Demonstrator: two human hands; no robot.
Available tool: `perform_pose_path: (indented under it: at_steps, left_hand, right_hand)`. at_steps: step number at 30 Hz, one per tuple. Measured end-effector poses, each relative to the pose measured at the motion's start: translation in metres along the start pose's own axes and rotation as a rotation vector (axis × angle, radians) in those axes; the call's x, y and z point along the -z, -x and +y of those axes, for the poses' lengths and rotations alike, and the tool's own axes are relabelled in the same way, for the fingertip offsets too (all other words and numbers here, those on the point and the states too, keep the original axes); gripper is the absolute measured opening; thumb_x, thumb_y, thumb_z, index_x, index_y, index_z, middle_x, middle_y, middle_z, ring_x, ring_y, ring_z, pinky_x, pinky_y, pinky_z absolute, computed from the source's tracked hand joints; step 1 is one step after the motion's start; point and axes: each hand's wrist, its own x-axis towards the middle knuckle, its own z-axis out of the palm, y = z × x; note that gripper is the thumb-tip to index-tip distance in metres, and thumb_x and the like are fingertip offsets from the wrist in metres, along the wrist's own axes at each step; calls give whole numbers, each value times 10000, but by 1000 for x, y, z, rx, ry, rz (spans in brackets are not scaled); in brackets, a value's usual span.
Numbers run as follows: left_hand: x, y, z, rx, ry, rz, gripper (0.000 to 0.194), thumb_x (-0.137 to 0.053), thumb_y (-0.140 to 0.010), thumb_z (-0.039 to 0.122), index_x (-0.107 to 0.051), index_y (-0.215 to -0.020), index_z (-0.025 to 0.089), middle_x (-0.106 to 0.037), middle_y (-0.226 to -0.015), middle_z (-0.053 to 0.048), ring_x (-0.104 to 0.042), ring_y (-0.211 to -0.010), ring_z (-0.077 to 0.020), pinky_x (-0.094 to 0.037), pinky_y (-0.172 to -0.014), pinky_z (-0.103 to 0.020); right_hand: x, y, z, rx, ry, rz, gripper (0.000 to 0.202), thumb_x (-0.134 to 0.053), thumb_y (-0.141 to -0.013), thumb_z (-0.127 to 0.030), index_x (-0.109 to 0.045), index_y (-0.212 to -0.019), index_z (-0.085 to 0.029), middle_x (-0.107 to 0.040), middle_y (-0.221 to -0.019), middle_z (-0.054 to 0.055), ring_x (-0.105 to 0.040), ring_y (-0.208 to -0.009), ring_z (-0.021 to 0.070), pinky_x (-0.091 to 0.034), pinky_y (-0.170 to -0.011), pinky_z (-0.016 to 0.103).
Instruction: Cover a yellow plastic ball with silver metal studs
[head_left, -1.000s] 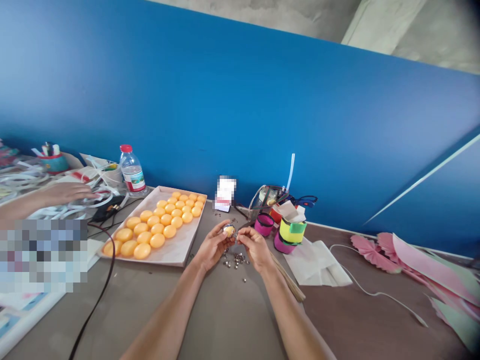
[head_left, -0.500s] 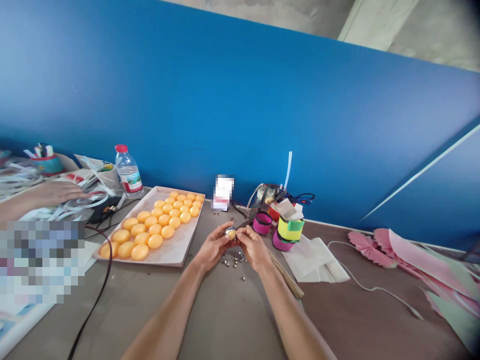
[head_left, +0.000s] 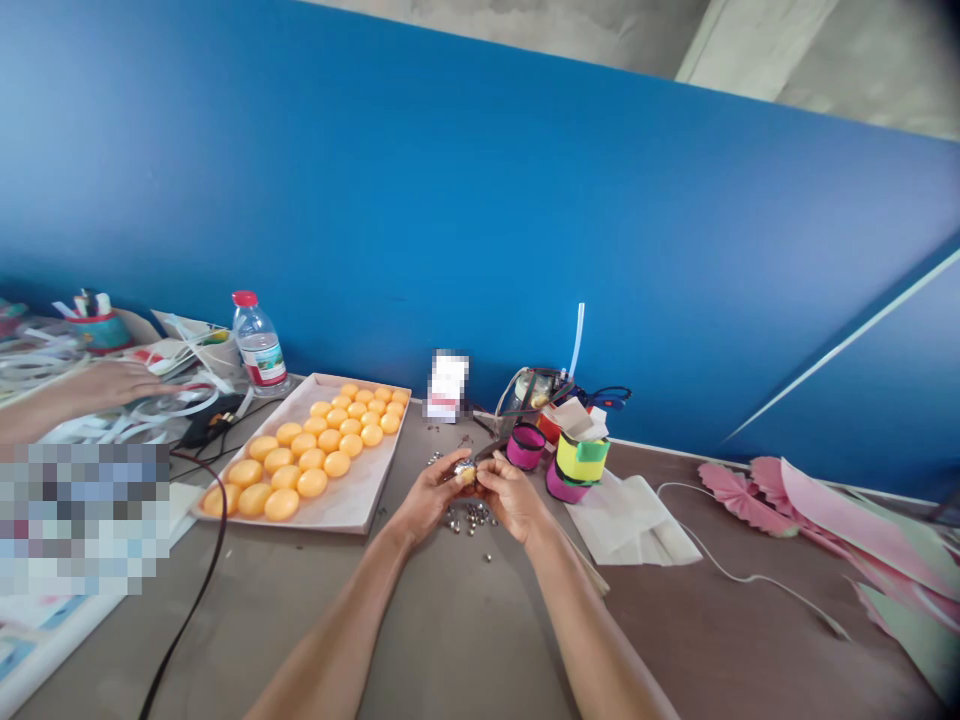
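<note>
My left hand (head_left: 430,498) holds a small round thing, shiny silver with some yellow (head_left: 465,470), between thumb and fingers. Beside it, my right hand (head_left: 514,498) is closed in a pinch at the thing's right side. Whatever sits between the right fingertips is too small to make out. Just below both hands, several small shiny metal beads (head_left: 474,518) lie loose on the grey tabletop (head_left: 450,620). More of them show behind my left fingers.
To the left, a shallow tray (head_left: 352,515) carries rows of orange balls (head_left: 312,483). A water bottle (head_left: 262,355) stands behind it. At right are a pink ring-shaped holder (head_left: 525,447), a yellow-green container (head_left: 583,460) and white paper (head_left: 637,520). Another person's hand (head_left: 112,385) rests among white strips.
My right fingers have shifted slightly right and the round thing has turned a little in my left fingers. The beads and tray stay put.
</note>
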Motion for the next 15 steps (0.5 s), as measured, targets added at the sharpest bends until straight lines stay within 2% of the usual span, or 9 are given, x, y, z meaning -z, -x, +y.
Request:
perform_pose_path:
  at_steps: [5, 10, 15]
  left_hand:
    - [5, -2, -4, -15, -54, -26, 485, -715, -664, 259, -598, -1126, 168, -657, -953, -71, -613, -825, -176, -448, -827, -330]
    - [2, -1, -4, -1, -105, -11, 479, -713, -665, 253, -598, -1120, 162, -660, -903, -58, -609, -788, -165, -454, -796, -315]
    - [-2, 0, 0, -4, 37, -34, 443, -702, -683, 228, -593, -1108, 170, -654, -926, -59, -614, -782, -154, -458, -789, -305]
  right_hand:
    - [1, -2, 4, -9, -65, 9, 253, -743, -518, -273, -520, -608, -195, -510, -600, -38, -473, -538, 114, -423, -613, 291]
    - [1, -4, 9, -15, -3, 54, 265, -733, -526, -310, -504, -615, -208, -504, -564, -35, -483, -527, 134, -408, -567, 287]
    - [1, -6, 8, 49, -36, 81, 270, -700, -563, -347, -477, -630, -210, -456, -532, -59, -434, -486, 113, -370, -517, 256]
